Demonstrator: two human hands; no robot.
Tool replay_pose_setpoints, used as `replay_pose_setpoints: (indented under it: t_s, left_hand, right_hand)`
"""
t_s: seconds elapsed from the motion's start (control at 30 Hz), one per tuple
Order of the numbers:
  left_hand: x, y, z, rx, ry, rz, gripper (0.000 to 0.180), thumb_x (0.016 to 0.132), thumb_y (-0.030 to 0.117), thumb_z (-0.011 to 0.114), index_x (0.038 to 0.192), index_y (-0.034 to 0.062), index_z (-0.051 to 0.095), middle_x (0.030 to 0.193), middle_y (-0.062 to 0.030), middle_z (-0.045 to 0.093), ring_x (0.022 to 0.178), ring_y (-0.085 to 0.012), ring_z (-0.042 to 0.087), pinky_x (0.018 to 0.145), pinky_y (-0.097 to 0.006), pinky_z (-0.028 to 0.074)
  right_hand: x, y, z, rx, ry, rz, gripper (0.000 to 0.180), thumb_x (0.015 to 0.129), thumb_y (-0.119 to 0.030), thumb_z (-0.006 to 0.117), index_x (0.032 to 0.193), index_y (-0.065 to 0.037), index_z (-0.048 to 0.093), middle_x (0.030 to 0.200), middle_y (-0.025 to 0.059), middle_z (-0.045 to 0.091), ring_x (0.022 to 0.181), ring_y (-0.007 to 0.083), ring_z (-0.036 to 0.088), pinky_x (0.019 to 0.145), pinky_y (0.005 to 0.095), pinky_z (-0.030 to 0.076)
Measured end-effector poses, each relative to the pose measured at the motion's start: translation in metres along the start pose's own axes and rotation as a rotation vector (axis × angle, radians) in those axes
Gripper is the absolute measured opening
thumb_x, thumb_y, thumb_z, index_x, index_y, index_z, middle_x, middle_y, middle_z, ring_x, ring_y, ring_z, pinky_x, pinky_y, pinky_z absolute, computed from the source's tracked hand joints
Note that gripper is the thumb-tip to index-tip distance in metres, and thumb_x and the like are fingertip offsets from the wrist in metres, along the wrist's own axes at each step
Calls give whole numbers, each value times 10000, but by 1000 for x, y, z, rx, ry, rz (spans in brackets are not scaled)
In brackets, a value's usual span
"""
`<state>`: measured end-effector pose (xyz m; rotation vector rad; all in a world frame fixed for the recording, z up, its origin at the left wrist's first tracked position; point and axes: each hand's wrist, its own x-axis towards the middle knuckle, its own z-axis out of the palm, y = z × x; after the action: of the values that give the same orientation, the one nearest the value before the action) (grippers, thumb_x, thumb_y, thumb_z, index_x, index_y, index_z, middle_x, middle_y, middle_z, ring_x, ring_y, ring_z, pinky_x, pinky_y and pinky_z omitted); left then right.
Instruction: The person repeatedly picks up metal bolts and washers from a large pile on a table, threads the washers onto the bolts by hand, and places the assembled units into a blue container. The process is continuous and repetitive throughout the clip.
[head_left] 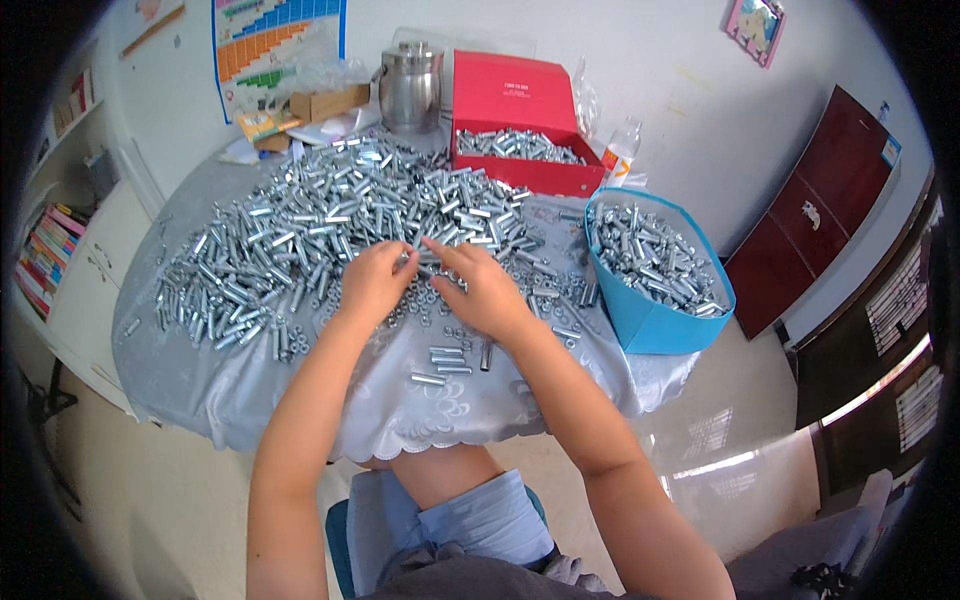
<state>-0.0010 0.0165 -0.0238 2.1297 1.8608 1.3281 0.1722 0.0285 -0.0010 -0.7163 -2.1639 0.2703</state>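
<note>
A large heap of short silver metal tubes (290,225) covers much of the table, with many small metal nuts (425,305) scattered along its near edge. My left hand (372,285) is at the heap's near side, thumb and forefinger drawn together; whatever is between them is too small to make out. Close beside it on the right, my right hand (482,290) reaches over the nuts with thumb and forefinger apart. The fingertips of both hands almost meet. Several loose tubes (447,358) lie on the cloth nearer to me, below my right hand.
A blue bin (660,325) full of metal tubes stands at the table's right edge. Behind the heap are an open red box (530,178) of metal parts, a steel canister (410,88) and a bottle (621,150). A grey cloth (400,425) drapes over the table's front edge.
</note>
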Motion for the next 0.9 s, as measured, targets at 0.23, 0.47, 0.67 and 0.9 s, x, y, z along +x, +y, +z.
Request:
replay_pose_setpoints:
  t_s: [0.23, 0.47, 0.67, 0.9]
  left_hand:
    - [-8, 40, -12, -334, 162, 70, 186, 819, 207, 605, 831, 22, 606, 619, -74, 557, 501, -159, 492, 484, -273, 380]
    - [-18, 20, 10, -494, 290, 64, 154, 853, 147, 516, 910, 12, 566, 759, -114, 577, 681, -212, 540, 617, -311, 404]
    - [-25, 37, 3, -257, 163, 196, 220, 777, 149, 622, 962, 35, 590, 839, -113, 610, 784, -261, 573, 710, -346, 442]
    - [-24, 41, 4, -451, 34, -28, 246, 741, 145, 693, 938, 26, 605, 830, -70, 633, 754, -147, 599, 670, -265, 471]
  right_hand:
    - [7, -5, -3, -102, 182, -99, 208, 734, -98, 608, 937, -58, 589, 745, 101, 582, 740, 293, 554, 648, 396, 428]
    - [12, 12, 3, 737, 346, 346, 187, 871, -193, 560, 858, -14, 614, 626, -39, 508, 554, 39, 438, 479, 196, 322]
    - [12, 8, -9, 862, 223, 348, 215, 879, -211, 543, 930, -21, 630, 627, -24, 535, 551, 34, 465, 483, 179, 324]
    - [9, 7, -10, 731, 255, 307, 221, 872, -196, 552, 726, -30, 560, 573, -30, 479, 525, 34, 430, 459, 198, 316]
